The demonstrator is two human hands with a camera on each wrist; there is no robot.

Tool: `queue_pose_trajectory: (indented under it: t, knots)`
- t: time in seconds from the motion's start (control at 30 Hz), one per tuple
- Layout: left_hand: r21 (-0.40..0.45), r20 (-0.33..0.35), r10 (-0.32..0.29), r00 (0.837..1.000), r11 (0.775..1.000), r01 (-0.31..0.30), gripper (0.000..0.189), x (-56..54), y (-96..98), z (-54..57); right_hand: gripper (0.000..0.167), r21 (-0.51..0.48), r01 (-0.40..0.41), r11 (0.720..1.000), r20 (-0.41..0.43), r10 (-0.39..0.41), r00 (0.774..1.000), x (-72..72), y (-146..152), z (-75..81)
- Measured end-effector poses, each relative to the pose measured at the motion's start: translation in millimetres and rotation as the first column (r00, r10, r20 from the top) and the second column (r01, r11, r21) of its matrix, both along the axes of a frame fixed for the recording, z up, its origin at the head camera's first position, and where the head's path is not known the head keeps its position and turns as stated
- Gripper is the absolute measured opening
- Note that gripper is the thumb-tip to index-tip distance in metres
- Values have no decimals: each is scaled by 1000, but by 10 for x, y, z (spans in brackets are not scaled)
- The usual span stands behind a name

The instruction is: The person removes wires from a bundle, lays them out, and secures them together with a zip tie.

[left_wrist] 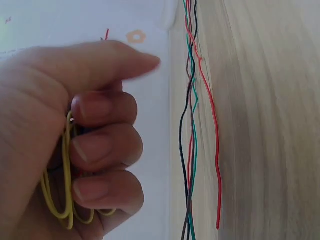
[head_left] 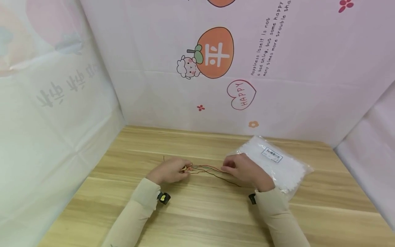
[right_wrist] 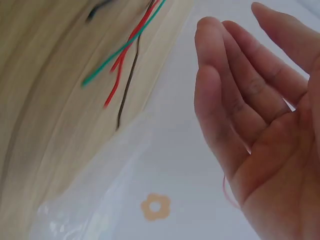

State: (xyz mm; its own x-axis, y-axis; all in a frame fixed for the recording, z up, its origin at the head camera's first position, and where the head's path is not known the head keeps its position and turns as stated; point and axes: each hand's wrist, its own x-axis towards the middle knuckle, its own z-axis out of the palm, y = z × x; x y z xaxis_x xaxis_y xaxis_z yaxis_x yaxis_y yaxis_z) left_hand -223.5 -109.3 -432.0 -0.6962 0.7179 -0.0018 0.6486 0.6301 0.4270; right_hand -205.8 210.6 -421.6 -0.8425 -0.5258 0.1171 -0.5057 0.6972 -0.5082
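Note:
In the head view, my left hand (head_left: 170, 170) grips a bundle of thin wires (head_left: 205, 168) over the wooden table. Seen from the left wrist, its fingers curl round looped yellow wires (left_wrist: 65, 175). Beyond those fingers run red, green, black and brown wires, with one loose red wire (left_wrist: 216, 140) set apart. My right hand (head_left: 243, 169) hovers by the bundle's right end. The right wrist view shows its fingers loosely bent and the palm bare. Near it, the free ends of a green wire (right_wrist: 107, 65), red wires (right_wrist: 117, 82) and a dark wire (right_wrist: 131, 85) fan out.
A clear plastic bag (head_left: 274, 164) of white contents, with a printed label, lies right of and behind my right hand. White printed sheeting (head_left: 172, 99) stands behind the wooden table (head_left: 197, 216) and along its sides.

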Motion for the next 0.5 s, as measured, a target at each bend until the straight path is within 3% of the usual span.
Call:
queue_pose_trajectory:
  t: [0.2, 0.33, 0.5]
  knots:
    - [17, -30, -55, 998, 998, 56, 16, 39, 80, -18, 10, -20, -62, 998, -21, 61, 998, 43, -190, 8]
    - [58, -65, -104, 992, 992, 108, 17, 61, 136, -20, 9, -34, -120, 992, -97, 116, 989, 73, -321, 3]
    - [101, -41, -138, 990, 985, 141, 19, 107, 206, -10, 11, -40, -157, 987, -141, 150, 979, 118, -468, 3]
